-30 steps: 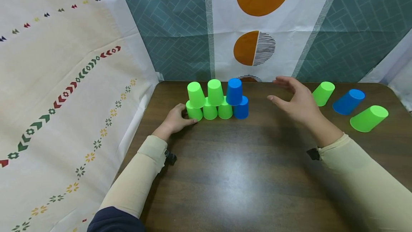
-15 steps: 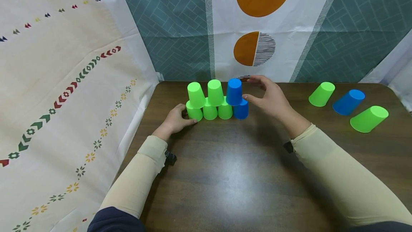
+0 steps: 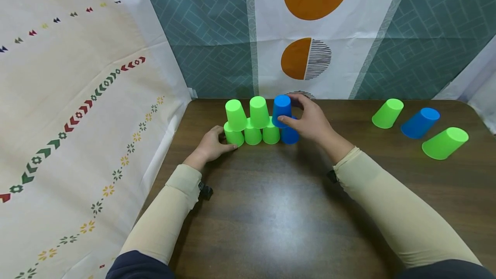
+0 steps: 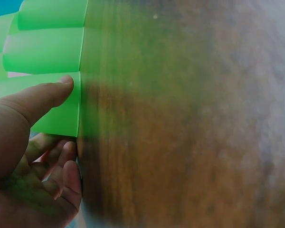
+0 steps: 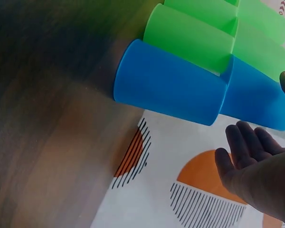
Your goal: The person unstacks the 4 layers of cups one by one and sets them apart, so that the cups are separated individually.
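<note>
Upside-down cups stand in two tiers at the back of the table. The lower tier runs from a leftmost green cup [image 3: 234, 134] to a blue cup [image 3: 289, 136] at its right end. Above sit two green cups and an upper blue cup [image 3: 281, 107]. My left hand [image 3: 209, 144] holds the leftmost green cup, thumb [image 4: 52, 94] on its front and fingers behind. My right hand [image 3: 308, 119] surrounds the upper blue cup loosely. Its thumb overlaps the cup's front in the head view, while the right wrist view shows relaxed fingers [image 5: 249, 147] beside the cup.
To the right on the table [image 3: 271, 210] stand a green cup [image 3: 387, 113], a blue cup [image 3: 420, 122] and another green cup [image 3: 444, 143], apart from the stack. A patterned cloth [image 3: 209, 55] hangs right behind the table's back edge.
My right hand has moved left from the open table to the upper blue cup, its thumb coming in front of it. The left hand and the cups have stayed in place.
</note>
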